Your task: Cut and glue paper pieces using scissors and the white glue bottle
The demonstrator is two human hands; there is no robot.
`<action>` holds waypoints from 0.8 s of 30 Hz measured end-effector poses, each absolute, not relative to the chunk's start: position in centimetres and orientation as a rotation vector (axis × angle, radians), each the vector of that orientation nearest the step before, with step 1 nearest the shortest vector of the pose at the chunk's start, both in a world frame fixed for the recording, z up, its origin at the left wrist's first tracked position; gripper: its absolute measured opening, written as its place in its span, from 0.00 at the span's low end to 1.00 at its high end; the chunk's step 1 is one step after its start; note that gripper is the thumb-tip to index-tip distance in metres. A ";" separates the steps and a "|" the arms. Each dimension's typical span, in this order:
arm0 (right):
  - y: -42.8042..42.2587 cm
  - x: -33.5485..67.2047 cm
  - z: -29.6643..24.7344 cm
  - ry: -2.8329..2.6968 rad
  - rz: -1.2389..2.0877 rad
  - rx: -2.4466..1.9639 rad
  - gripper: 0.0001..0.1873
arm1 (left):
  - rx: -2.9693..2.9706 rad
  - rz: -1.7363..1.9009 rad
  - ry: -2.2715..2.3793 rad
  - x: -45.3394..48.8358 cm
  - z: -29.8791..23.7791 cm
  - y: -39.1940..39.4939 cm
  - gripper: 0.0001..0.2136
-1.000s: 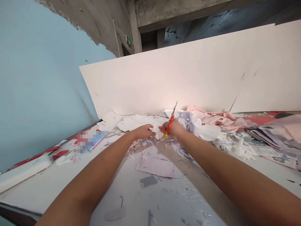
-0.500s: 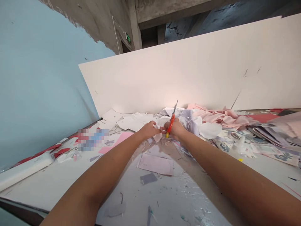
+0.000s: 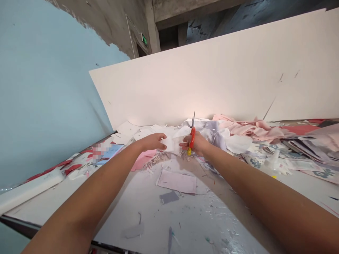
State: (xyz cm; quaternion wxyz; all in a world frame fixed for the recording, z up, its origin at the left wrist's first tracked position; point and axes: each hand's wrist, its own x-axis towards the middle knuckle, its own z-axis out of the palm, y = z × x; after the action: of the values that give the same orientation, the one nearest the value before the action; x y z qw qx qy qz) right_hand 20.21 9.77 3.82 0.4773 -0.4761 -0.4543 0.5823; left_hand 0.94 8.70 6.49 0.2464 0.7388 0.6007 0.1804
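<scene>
Scissors with red and yellow handles (image 3: 193, 137) sit in my right hand (image 3: 200, 143), their blades pointing up and away from me. A piece of white fabric (image 3: 172, 145) stretches between my two hands. My left hand (image 3: 154, 141) pinches its left end with thumb and fingers. The fingers of my right hand reach toward the fabric's right end; whether they grip it I cannot tell. Just below lie loose pale strips (image 3: 153, 160) and a pink cloth piece (image 3: 143, 159). A pale pink rectangle of cloth (image 3: 177, 181) lies flat nearer to me.
White scraps (image 3: 128, 129) cover the table's back left. Crumpled lilac cloth (image 3: 219, 135) and pink cloth (image 3: 249, 131) are heaped at the back right, before a white board (image 3: 206, 81). A blue flat item (image 3: 109, 154) and a white roll (image 3: 31, 190) lie at left.
My left hand has moved left, away from my right hand, and the white fabric now spans the gap. The scissors have turned more upright.
</scene>
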 end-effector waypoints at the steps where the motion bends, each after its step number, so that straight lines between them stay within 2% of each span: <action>1: 9.8 20.2 3.8 -1.122 1.412 -1.168 0.20 | 2.021 0.503 1.665 0.4 6.7 8.7 0.13; 4: 9.8 20.4 3.9 -1.155 1.372 -1.186 0.22 | 2.042 0.594 1.791 -1.2 7.1 8.6 0.17; 10: 9.7 20.8 4.7 -1.224 1.370 -1.137 0.18 | 2.017 0.767 1.886 -3.7 6.9 8.1 0.13; 17: 8.6 22.9 8.2 -1.367 1.599 -0.988 0.08 | 1.835 0.981 1.870 -5.5 4.9 7.5 0.16; 21: 7.2 23.3 9.6 -1.398 1.794 -0.902 0.08 | 1.672 1.073 1.753 -5.9 4.1 7.9 0.17; 24: 6.5 21.5 8.4 -1.316 1.856 -0.936 0.08 | 1.568 1.123 1.658 -6.0 3.7 8.2 0.14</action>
State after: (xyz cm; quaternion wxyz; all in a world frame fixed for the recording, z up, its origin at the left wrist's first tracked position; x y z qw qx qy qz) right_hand 21.53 6.53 8.40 0.3339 -0.3586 -0.5042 0.7111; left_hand -6.01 8.22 3.74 0.2945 0.5892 0.6230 0.4219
